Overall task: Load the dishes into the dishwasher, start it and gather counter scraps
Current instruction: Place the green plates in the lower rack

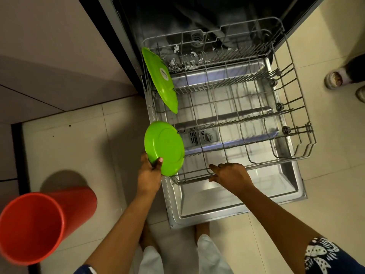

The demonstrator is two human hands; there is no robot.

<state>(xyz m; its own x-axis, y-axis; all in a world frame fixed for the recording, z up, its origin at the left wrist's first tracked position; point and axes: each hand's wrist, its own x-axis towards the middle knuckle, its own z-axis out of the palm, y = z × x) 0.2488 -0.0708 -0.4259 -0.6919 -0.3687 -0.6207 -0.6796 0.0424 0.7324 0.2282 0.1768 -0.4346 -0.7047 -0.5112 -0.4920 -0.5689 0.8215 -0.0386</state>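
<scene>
The dishwasher door [233,204] lies open on the floor, and the grey wire lower rack [292,133] is pulled out over it. One green plate [160,78] stands on edge at the rack's left side. My left hand [150,171] grips a second, smaller green plate [165,147] by its lower rim, holding it above the rack's near left corner. My right hand [230,175] rests on the rack's front wire, fingers curled over it.
An orange-red bucket [37,224] stands on the tiled floor at lower left. Cabinet fronts [49,66] run along the left. Another person's slippered foot [335,79] is at the right edge. White scraps [192,55] lie at the rack's far end.
</scene>
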